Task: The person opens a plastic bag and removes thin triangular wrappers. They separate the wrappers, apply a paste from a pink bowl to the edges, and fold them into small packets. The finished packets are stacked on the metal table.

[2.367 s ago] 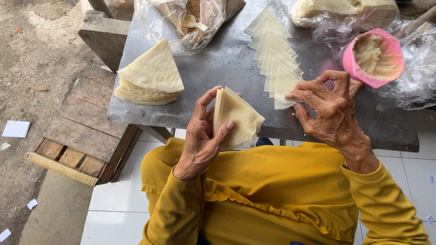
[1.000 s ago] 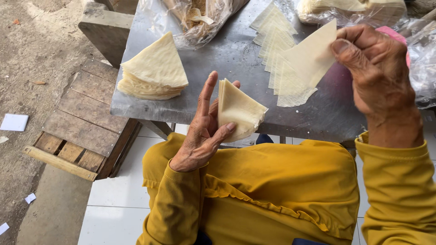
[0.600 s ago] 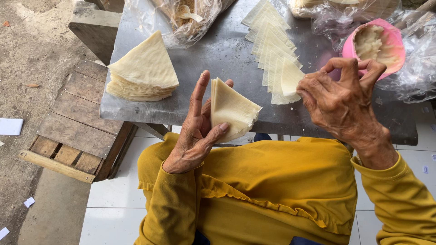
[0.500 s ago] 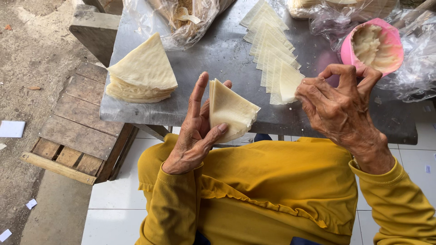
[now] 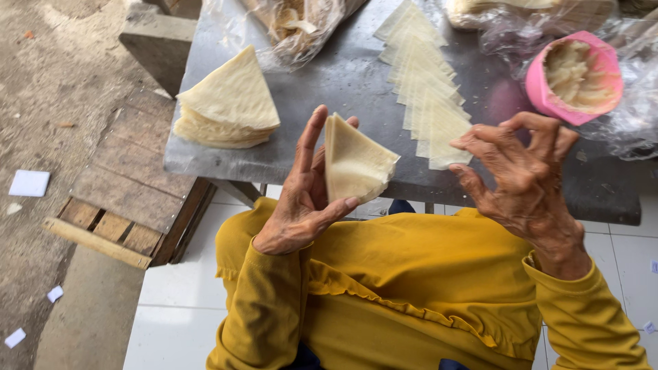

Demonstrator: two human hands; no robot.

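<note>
My left hand (image 5: 301, 199) holds a folded triangular pastry sheet (image 5: 353, 163) upright between thumb and fingers, just in front of the metal table's near edge. My right hand (image 5: 524, 181) hovers to the right of it, fingers curled and apart, holding nothing. Behind my right hand a row of overlapping flat pastry strips (image 5: 425, 96) lies on the grey metal table (image 5: 343, 82). A stack of folded triangles (image 5: 229, 106) sits at the table's left. A pink bowl of pale paste (image 5: 576, 75) stands at the right.
Clear plastic bags with more pastry (image 5: 301, 24) lie at the table's back. A wooden pallet (image 5: 130, 199) and a concrete block (image 5: 161, 41) are on the ground to the left, with scraps of white paper (image 5: 29, 183). My lap is in yellow cloth.
My right hand lifted a strip from the row, then put it down and drew back toward me, empty. My left hand kept holding the folded triangle.
</note>
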